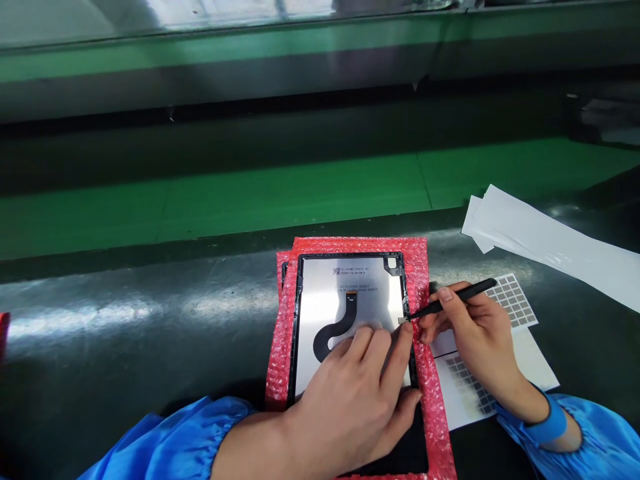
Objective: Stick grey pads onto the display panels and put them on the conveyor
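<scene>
A tablet screen panel point(325, 310) lies back side up on red bubble wrap point(417, 267), its silvery back carrying a curved black flex cable point(337, 328). My left hand point(357, 393) rests flat on the panel, fingers stretched toward its right edge. My right hand point(467, 333) pinches black tweezers point(453, 300) like a pen. The tweezer tip holds a small grey sticker point(403, 321) at the panel's right edge, just beyond my left fingertips.
Under my right hand lies a white sheet of small grey stickers point(515, 299), with a second sheet point(465, 383) nearer me. White paper strips point(550, 240) lie at the right. A green conveyor belt point(225, 200) runs behind the dark worktop point(125, 333).
</scene>
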A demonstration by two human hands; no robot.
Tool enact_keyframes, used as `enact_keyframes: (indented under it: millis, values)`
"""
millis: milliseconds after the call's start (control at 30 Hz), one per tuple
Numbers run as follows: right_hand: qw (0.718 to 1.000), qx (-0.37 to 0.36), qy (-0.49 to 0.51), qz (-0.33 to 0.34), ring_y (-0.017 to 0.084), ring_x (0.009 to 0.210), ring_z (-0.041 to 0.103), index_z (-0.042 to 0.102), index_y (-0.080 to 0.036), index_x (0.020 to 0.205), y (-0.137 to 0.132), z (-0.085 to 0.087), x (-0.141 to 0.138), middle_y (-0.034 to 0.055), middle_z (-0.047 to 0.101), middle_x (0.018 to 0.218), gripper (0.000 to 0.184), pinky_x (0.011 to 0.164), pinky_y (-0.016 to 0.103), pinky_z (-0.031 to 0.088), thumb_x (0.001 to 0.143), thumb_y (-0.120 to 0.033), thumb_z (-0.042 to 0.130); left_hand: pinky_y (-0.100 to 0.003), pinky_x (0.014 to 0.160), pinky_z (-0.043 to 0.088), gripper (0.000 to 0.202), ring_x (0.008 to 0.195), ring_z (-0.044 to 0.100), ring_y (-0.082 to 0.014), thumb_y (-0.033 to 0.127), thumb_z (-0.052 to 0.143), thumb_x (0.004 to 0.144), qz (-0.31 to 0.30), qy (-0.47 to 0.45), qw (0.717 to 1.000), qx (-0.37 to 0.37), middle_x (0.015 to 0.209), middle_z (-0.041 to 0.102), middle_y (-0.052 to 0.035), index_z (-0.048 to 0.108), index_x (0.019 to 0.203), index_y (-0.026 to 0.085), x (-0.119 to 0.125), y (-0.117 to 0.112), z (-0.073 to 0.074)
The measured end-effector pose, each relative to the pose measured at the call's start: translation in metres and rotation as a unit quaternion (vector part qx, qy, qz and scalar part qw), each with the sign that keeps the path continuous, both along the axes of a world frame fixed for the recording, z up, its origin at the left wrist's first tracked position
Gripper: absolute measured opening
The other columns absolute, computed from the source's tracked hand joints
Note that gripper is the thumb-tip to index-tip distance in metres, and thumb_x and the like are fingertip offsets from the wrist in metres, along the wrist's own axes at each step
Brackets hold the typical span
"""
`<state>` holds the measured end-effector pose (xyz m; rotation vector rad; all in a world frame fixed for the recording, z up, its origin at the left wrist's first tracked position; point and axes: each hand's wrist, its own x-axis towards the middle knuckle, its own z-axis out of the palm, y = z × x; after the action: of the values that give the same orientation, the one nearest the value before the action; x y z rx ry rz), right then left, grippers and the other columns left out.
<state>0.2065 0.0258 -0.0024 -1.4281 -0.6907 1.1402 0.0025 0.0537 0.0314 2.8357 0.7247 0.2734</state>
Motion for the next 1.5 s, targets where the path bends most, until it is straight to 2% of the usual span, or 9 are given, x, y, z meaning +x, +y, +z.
enact_keyframes:
  millis: [367, 600, 800, 933, 1200, 1500]
  values:
    - [1.0, 0.005, 0.018, 0.001, 0.018, 0.044, 0.072, 0.07, -0.021, 0.088, -0.0003, -0.001, -0.0009, 0.0027, 0.077, 0.063, 0.034, 0.043, 0.027, 0.062, 0.094, -0.054, 0.077, -0.044, 0.069, 0.065, 0.057, 0.093, 0.067, -0.0336, 0.038, 0.047, 0.102, -0.005, 0.0, 1.0, -0.021, 0.105, 0.068, -0.0184, 0.054, 0.142, -0.002, 0.0012, 0.0017, 0.0004]
    - [0.999, 0.032, 0.026, 0.001, 0.018, 0.043, 0.071, 0.069, -0.021, 0.09, -0.0005, -0.0017, -0.0036, 0.002, 0.077, 0.063, 0.034, 0.044, 0.028, 0.063, 0.096, -0.054, 0.075, -0.043, 0.067, 0.065, 0.054, 0.093, 0.068, -0.0332, 0.037, 0.041, 0.105, -0.001, -0.004, 1.0, -0.018, 0.104, 0.068, -0.0182, 0.055, 0.14, -0.002, 0.0015, 0.0029, 0.0021]
    - [0.998, 0.041, 0.046, -0.018, 0.018, 0.048, 0.074, 0.071, -0.02, 0.096, -0.002, -0.0072, -0.002, 0.0026, 0.079, 0.067, 0.033, 0.044, 0.027, 0.063, 0.098, -0.052, 0.074, -0.042, 0.069, 0.065, 0.055, 0.093, 0.068, -0.0326, 0.037, 0.047, 0.103, -0.002, 0.007, 1.0, -0.022, 0.105, 0.067, -0.017, 0.053, 0.142, -0.001, 0.002, 0.0005, 0.0008]
    - [0.997, 0.047, 0.061, -0.017, 0.018, 0.049, 0.074, 0.071, -0.02, 0.093, -0.0029, -0.0093, -0.0003, 0.0024, 0.078, 0.067, 0.03, 0.047, 0.028, 0.064, 0.099, -0.05, 0.074, -0.043, 0.069, 0.065, 0.056, 0.095, 0.068, -0.033, 0.038, 0.049, 0.102, 0.0, 0.008, 1.0, -0.018, 0.106, 0.068, -0.0172, 0.054, 0.142, -0.001, 0.0013, 0.0012, 0.0014]
    - [0.998, 0.064, 0.021, 0.006, 0.016, 0.05, 0.074, 0.07, -0.02, 0.094, -0.0028, -0.0065, -0.001, 0.0014, 0.079, 0.069, 0.025, 0.049, 0.025, 0.064, 0.101, -0.044, 0.074, -0.043, 0.069, 0.066, 0.056, 0.093, 0.068, -0.0324, 0.039, 0.052, 0.101, -0.002, 0.009, 1.0, -0.025, 0.105, 0.069, -0.016, 0.055, 0.14, -0.001, 0.0023, 0.0034, 0.002]
    - [0.993, 0.116, -0.012, 0.012, 0.016, 0.051, 0.075, 0.07, -0.022, 0.096, -0.0046, -0.0093, 0.0001, 0.0009, 0.079, 0.07, 0.023, 0.05, 0.025, 0.065, 0.103, -0.044, 0.071, -0.042, 0.066, 0.065, 0.056, 0.092, 0.069, -0.0312, 0.039, 0.056, 0.099, -0.001, 0.007, 1.0, -0.028, 0.106, 0.069, -0.0152, 0.054, 0.141, 0.001, 0.0011, 0.0051, 0.0029]
